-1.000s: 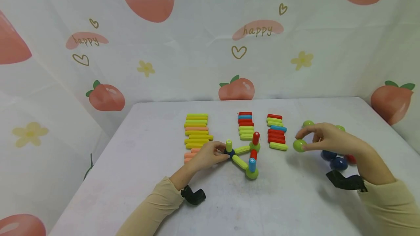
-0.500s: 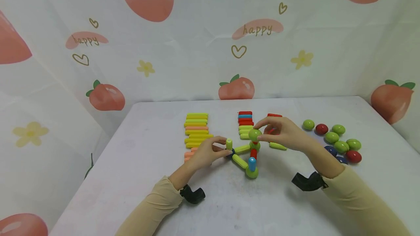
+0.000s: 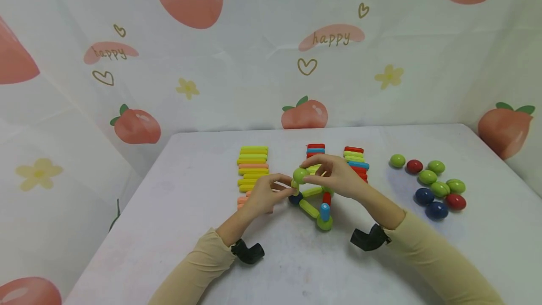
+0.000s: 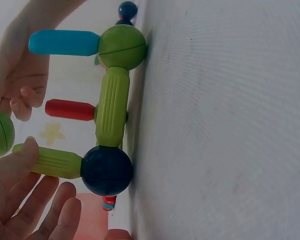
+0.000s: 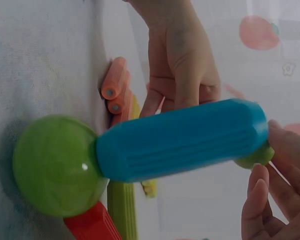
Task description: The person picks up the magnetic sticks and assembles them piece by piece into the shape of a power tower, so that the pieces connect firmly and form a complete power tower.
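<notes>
A triangular frame of magnetic rods and balls lies on the table. Its upright light-green rod [image 4: 60, 164] stands on a dark blue ball [image 4: 107, 170], and my left hand [image 3: 266, 195] pinches that rod between thumb and fingers. My right hand [image 3: 338, 176] holds a green ball [image 3: 300, 176] by thumb and fingertips, right at the rod's top in the head view. At the near corner a blue rod [image 5: 182, 140] rises from another green ball [image 5: 57, 165]. A red upright rod [image 4: 70, 109] marks the third corner, mostly hidden behind my right hand in the head view.
Loose green, red and dark blue balls [image 3: 437, 210] are grouped on the right of the table. Yellow and orange rods [image 3: 253, 160] lie stacked behind my left hand. Two shorter rows of red, green and blue rods [image 3: 355, 150] lie farther back, partly covered by my right hand.
My right hand has carried the green ball leftward from beside the loose balls, past the red upright rod, to the light-green one. My left hand has stayed by the dark blue ball.
</notes>
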The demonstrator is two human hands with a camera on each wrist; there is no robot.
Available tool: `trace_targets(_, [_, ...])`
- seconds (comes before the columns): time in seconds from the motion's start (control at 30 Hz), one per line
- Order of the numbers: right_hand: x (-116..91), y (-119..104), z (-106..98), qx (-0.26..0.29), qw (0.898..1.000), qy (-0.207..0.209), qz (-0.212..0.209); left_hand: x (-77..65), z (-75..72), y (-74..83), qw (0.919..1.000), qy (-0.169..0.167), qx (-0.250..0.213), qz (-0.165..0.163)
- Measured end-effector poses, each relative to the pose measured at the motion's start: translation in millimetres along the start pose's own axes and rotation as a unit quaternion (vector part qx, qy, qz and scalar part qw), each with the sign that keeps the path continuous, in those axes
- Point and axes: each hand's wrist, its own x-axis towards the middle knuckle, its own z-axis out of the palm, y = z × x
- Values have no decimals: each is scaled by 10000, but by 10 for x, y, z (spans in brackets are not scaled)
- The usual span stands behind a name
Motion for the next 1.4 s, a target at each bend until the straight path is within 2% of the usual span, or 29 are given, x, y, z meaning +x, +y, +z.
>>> trace_targets(0.37, [77, -10, 104, -167, 9997, -72, 190, 0, -6, -9, 9999, -19, 70, 153])
trace_targets(0.63, [-1, -46, 2, -271, 9994, -47, 227, 10, -1, -18, 9999, 4, 42, 159])
trace_targets(0.77, [-90, -15, -214, -530, 9976, 214, 391, 19, 7, -21, 10000, 31, 23, 70])
trace_targets(0.9, [-202, 78, -531, -1162, 9891, 595, 682, 24, 12, -16, 10000, 37, 17, 24])
trace_targets(0.97, [-261, 144, -718, -1395, 9822, 755, 1009, 22, 11, -14, 10000, 34, 12, 24])
trace_targets(1.07, [-342, 264, -1004, -1527, 9688, 908, 1730, 16, 10, -10, 10000, 19, 37, 30])
trace_targets(1.23, [-428, 499, -1376, -1508, 9450, 799, 2789, 11, 6, 0, 10000, 1, 56, 21])
trace_targets(1.4, [-471, 695, -1554, -1370, 9361, 519, 3199, 7, 3, 3, 10000, -3, 23, 38])
